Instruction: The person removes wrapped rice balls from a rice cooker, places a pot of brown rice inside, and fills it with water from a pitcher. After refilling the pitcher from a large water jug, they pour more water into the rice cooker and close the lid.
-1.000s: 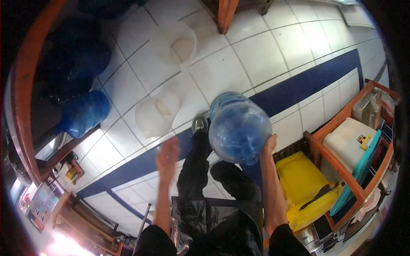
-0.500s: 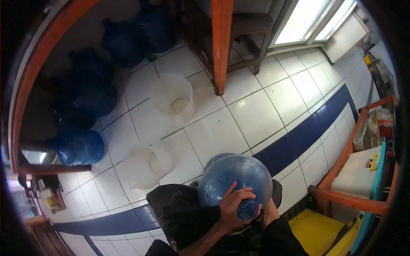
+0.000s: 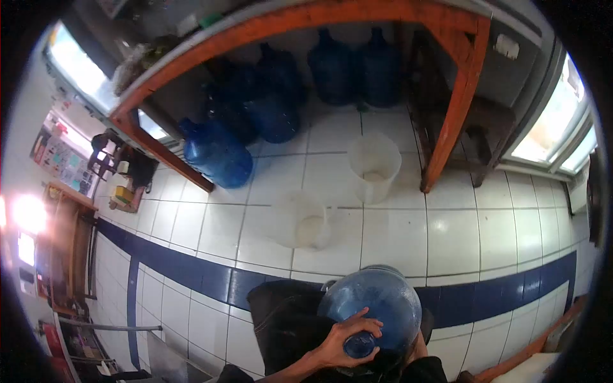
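A large blue-tinted water jug point(image 3: 373, 299) rests against my lap, its neck pointing back toward me. My left hand point(image 3: 337, 343) is wrapped round the jug's neck, fingers curled over the shoulder beside the mouth. At the jug's right side, my right hand point(image 3: 418, 350) presses on the wall; most of its fingers are hidden behind the plastic. Ahead on the tiles stand two whitish translucent buckets, the nearer bucket point(image 3: 281, 225) and the farther bucket point(image 3: 394, 171).
Several blue jugs point(image 3: 220, 158) stand beneath a table with an orange wooden frame point(image 3: 454, 121). A dark stool point(image 3: 488, 121) is behind its right leg. A metal bar point(image 3: 121, 327) juts in at lower left. Dark blue tiles point(image 3: 211, 278) cross the white floor.
My view has swung to the left, bringing more of the table and the room's left side into sight. Both hands keep their hold on the jug.
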The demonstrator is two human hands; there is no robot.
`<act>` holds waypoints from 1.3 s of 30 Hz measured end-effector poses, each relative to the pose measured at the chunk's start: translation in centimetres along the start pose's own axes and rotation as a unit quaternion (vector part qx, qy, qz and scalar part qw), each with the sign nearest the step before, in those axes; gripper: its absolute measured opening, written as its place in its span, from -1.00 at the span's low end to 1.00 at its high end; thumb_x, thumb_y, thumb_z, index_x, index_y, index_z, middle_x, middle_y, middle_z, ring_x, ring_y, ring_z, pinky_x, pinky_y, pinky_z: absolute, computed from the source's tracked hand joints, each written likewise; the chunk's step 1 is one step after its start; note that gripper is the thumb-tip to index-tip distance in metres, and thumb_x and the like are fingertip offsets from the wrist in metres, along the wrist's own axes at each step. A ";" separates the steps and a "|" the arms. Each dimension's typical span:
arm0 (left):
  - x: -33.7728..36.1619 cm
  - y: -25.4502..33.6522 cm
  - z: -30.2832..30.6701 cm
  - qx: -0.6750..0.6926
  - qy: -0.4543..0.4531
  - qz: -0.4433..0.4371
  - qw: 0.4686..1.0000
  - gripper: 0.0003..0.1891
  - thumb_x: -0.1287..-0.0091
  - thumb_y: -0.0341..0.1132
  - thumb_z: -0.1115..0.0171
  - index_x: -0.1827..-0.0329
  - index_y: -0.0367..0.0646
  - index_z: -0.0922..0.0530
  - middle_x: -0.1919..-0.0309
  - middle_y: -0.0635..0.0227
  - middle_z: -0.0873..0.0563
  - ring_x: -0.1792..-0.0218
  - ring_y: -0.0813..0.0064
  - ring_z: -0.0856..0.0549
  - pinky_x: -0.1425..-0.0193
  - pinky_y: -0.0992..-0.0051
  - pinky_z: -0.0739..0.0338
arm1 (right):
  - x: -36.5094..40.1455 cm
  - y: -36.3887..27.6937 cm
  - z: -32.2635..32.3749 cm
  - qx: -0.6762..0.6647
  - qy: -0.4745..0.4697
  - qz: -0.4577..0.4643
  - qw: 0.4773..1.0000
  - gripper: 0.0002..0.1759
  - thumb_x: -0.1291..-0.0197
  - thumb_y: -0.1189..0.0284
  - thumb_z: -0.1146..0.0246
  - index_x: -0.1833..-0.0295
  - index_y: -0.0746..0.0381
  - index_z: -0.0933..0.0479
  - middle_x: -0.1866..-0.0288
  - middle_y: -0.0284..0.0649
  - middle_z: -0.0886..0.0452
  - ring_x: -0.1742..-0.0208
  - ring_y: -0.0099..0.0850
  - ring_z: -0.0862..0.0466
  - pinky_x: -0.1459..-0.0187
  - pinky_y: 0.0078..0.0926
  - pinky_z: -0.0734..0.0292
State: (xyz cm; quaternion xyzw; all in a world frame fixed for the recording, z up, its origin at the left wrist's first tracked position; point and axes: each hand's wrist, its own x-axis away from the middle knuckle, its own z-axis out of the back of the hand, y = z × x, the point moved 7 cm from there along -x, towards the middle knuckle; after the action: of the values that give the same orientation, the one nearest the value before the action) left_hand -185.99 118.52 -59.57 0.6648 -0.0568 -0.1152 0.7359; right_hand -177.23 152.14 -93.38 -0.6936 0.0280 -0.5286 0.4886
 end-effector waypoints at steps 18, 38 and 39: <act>-5.3 23.3 -2.0 0.167 -0.170 -0.229 0.944 -0.78 0.03 -0.29 -0.43 0.35 -0.13 -0.61 0.39 0.36 -0.72 0.27 0.41 -0.72 -0.31 0.13 -0.41 | 13.2 -14.3 6.4 0.178 0.058 0.242 0.952 -0.16 -0.42 -0.15 0.26 -0.41 0.40 -0.20 -0.37 0.07 -0.34 -0.29 -0.07 -0.41 -0.30 -0.14 -0.29; -7.0 5.1 6.9 0.401 -0.061 -0.046 0.913 -0.71 -0.05 -0.34 -0.37 0.21 -0.24 -0.52 0.38 0.21 -0.65 0.21 0.29 -0.70 -0.24 0.21 -0.48 | 22.0 -14.8 9.0 0.235 0.176 0.297 0.909 -0.16 -0.42 -0.15 0.25 -0.42 0.40 -0.20 -0.39 0.08 -0.31 -0.32 -0.07 -0.38 -0.33 -0.15 -0.26; -7.0 4.2 7.7 0.403 -0.059 -0.045 0.912 -0.71 -0.05 -0.34 -0.37 0.21 -0.24 -0.52 0.38 0.21 -0.65 0.21 0.29 -0.70 -0.24 0.21 -0.48 | 22.2 -14.7 8.4 0.238 0.175 0.302 0.907 -0.16 -0.42 -0.15 0.25 -0.42 0.40 -0.19 -0.39 0.08 -0.31 -0.32 -0.07 -0.38 -0.33 -0.15 -0.26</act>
State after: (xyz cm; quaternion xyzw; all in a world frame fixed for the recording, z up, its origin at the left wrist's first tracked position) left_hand -194.18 113.17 -54.12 0.8988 -0.1117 -0.1550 0.3945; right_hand -168.10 152.90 -67.01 -0.4117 0.1944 -0.4600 0.7623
